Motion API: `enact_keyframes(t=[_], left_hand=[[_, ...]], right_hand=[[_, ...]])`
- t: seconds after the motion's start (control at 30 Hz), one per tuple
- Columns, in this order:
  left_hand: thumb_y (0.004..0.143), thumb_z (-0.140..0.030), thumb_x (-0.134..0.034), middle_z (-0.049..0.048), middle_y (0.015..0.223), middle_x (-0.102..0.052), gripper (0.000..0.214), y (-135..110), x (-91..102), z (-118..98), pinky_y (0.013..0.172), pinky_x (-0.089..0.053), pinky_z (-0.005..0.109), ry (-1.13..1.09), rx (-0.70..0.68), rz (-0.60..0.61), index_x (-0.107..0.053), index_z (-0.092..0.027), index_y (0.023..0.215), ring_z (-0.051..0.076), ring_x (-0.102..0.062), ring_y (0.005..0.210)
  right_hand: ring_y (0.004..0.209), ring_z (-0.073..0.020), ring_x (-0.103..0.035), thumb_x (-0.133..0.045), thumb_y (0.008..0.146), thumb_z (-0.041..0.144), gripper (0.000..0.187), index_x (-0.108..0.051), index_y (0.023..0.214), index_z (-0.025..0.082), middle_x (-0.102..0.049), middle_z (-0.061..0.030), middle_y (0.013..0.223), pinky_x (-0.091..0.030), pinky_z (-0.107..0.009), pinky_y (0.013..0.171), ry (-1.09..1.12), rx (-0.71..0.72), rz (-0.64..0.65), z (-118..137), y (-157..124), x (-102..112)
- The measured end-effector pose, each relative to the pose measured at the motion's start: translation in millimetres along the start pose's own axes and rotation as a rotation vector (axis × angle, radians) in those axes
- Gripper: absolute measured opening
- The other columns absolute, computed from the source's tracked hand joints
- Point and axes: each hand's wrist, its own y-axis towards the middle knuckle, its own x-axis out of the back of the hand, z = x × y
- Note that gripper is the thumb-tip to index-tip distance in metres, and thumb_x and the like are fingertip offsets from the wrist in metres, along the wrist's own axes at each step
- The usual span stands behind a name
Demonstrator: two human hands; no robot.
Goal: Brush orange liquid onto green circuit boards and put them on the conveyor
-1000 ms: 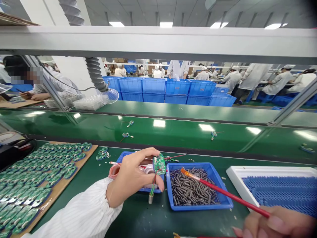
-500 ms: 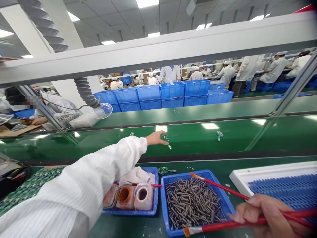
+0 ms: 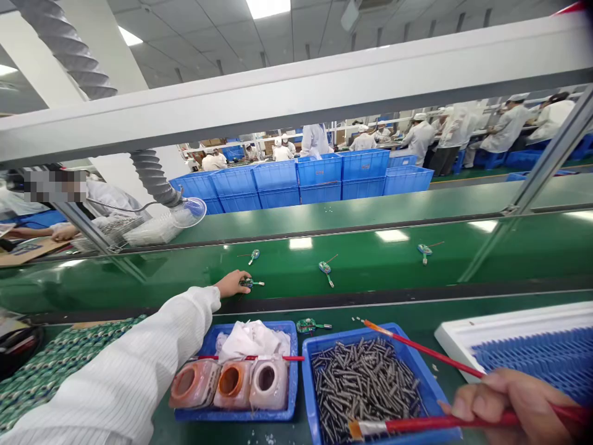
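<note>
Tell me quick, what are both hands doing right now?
Left hand: open, fingertips beside a small green circuit board, not gripping it.
Right hand: closed, holding two red-handled brushes.

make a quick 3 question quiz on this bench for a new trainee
1. Which item on the green conveyor belt is the left hand at? A) a brush B) a wired green circuit board C) a white tissue
2. True or false: the right hand holds two red-handled brushes.
3. How many pots stand in the blue tray left of the blue tray of dark metal coils?
Key: 1 B; 2 true; 3 three
</note>
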Motion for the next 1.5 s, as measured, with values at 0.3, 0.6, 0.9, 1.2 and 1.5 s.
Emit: enact_keyframes(t=[0.3, 0.6, 0.9, 1.2, 1.5], left_hand=[[0.088, -0.034, -0.068, 0.0052, 0.099, -0.069, 0.024, -47.9, 23.9, -43.3, 0.076, -0.057, 0.039, -0.636, -0.197, -0.376, -0.067, -0.014, 0.102, 0.020, -0.067, 0.085], [0.076, -0.033, -0.079, -0.0044, 0.082, -0.068, 0.027, -172.7, 80.6, -76.1, 0.061, -0.052, 0.007, -1.413, -0.236, -0.799, -0.071, -0.030, 0.102, 0.004, -0.062, 0.066], [0.068, -0.031, -0.088, 0.0083, 0.145, -0.056, 0.046, -238.5, 26.4, -132.0, 0.086, -0.058, 0.029, -1.394, 0.007, -0.120, -0.075, -0.025, 0.112, 0.027, -0.067, 0.110], [0.060, -0.029, -0.089, 0.0049, 0.094, -0.073, 0.064, -256.7, 1.0, -152.2, 0.053, -0.053, 0.024, -1.173, -0.154, -0.119, -0.070, -0.028, 0.121, 0.012, -0.056, 0.058], [0.059, -0.016, -0.089, 0.0001, 0.114, -0.057, 0.056, -262.5, 0.6, -164.4, 0.047, -0.048, 0.014, -0.976, -0.403, -0.370, -0.073, -0.044, 0.106, 0.006, -0.047, 0.060]], right_hand=[[0.076, -0.0237, -0.073, -0.075, 0.086, 0.034, 0.018, -0.067, 0.091, 0.019, -0.068, -0.0014, 0.075, -0.066, -0.038, 0.073, 0.068, 0.096, -0.110, 29.3, -5.5, -58.5], [0.073, -0.0220, -0.073, -0.076, 0.085, 0.035, 0.018, -0.068, 0.088, 0.019, -0.068, -0.0017, 0.072, -0.065, -0.032, 0.069, 0.083, 0.112, -0.032, 40.5, -9.3, -86.3], [0.073, -0.0187, -0.073, -0.079, 0.083, 0.042, 0.024, -0.069, 0.088, 0.020, -0.068, 0.0015, 0.071, -0.065, -0.025, 0.065, 0.098, 0.190, 0.025, 72.9, -24.6, -117.8], [0.057, -0.0195, -0.070, -0.085, 0.077, 0.036, 0.025, -0.072, 0.093, 0.023, -0.068, 0.0023, 0.068, -0.066, -0.029, 0.053, 0.097, 0.462, 0.094, 67.4, -40.8, -102.3], [0.061, -0.0194, -0.072, -0.070, 0.092, 0.028, 0.007, -0.071, 0.097, 0.023, -0.071, 0.0021, 0.075, -0.066, -0.028, 0.055, 0.036, 0.524, 0.228, 75.3, -50.9, -123.5]])
